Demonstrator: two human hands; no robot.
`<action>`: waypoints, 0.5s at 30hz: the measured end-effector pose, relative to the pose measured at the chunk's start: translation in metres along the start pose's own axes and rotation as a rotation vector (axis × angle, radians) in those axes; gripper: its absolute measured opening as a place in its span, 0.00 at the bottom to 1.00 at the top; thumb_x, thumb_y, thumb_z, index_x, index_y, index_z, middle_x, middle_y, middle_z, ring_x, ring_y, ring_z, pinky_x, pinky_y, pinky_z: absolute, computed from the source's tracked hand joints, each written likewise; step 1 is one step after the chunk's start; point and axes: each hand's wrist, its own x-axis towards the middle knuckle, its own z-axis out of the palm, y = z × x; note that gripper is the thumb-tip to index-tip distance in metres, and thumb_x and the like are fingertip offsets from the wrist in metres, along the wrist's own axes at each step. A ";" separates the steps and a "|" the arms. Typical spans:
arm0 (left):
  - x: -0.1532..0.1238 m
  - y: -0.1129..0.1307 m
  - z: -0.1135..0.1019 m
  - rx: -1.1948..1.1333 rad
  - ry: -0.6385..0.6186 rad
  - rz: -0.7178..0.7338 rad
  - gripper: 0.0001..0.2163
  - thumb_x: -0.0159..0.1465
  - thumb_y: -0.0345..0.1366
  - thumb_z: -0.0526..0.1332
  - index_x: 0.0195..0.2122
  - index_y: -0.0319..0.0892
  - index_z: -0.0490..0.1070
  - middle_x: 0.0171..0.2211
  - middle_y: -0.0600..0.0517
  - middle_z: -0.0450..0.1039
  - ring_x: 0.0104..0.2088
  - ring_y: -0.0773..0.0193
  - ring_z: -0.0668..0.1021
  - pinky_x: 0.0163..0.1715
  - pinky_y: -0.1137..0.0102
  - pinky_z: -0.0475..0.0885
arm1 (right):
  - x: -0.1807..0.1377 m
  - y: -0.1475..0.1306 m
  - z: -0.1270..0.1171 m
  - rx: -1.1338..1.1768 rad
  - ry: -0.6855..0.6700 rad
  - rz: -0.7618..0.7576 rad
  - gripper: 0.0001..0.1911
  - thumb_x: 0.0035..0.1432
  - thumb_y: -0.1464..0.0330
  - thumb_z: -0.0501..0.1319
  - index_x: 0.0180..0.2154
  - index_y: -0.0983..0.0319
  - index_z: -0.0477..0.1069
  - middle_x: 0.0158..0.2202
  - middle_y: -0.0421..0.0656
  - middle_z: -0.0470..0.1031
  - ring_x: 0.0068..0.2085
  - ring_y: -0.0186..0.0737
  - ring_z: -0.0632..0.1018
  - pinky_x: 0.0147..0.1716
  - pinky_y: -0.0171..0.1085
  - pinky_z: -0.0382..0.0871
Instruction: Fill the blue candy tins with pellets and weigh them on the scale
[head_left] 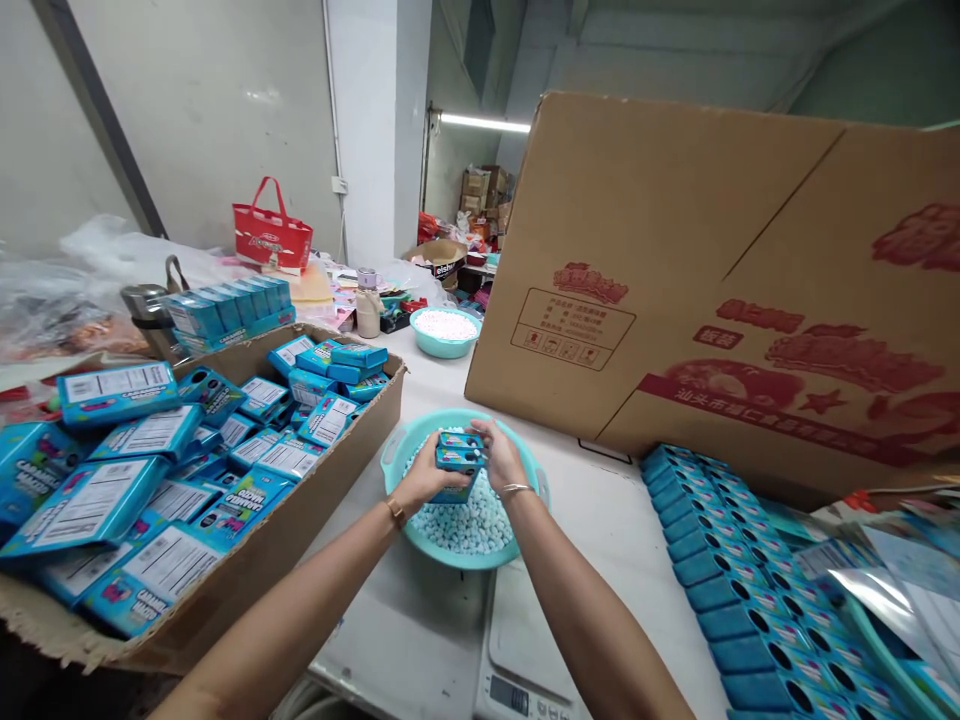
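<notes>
My left hand (421,478) is closed around a small blue candy box (459,460), held tilted above a turquoise basin (459,560). Pale blue and white pellet candies (469,528) fill much of the basin. Beside the box's right end is my right hand (502,462), its fingers curled together with a few pale candies showing at the fingertips. Part of the box's lower side is covered by my left fingers.
An open carton (330,490) heaped with blue candy boxes stands left. Rows of blue boxes with round holes (720,570) line the right, before a big cardboard box (675,250). A digital scale (517,640) lies in front; a second basin (444,345) sits behind.
</notes>
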 end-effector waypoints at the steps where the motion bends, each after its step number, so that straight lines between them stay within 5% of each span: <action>1: 0.000 0.000 0.000 -0.018 0.003 -0.010 0.31 0.45 0.31 0.71 0.51 0.41 0.63 0.42 0.48 0.76 0.40 0.57 0.80 0.39 0.64 0.76 | -0.002 0.000 0.001 0.000 0.007 -0.009 0.24 0.51 0.47 0.60 0.33 0.61 0.77 0.33 0.46 0.80 0.38 0.46 0.79 0.36 0.40 0.70; 8: -0.016 0.020 -0.008 -0.074 -0.061 -0.053 0.37 0.42 0.33 0.74 0.55 0.43 0.63 0.46 0.49 0.76 0.45 0.53 0.79 0.43 0.63 0.76 | -0.027 -0.009 -0.006 0.049 -0.101 -0.002 0.22 0.49 0.52 0.66 0.41 0.58 0.78 0.43 0.44 0.80 0.45 0.46 0.78 0.40 0.38 0.70; 15: -0.089 0.065 -0.005 -0.187 -0.209 -0.039 0.43 0.47 0.34 0.75 0.62 0.50 0.57 0.54 0.47 0.72 0.50 0.49 0.78 0.48 0.60 0.76 | -0.051 -0.046 -0.109 0.185 0.060 -0.013 0.16 0.50 0.56 0.69 0.37 0.59 0.76 0.38 0.44 0.80 0.39 0.42 0.79 0.39 0.38 0.71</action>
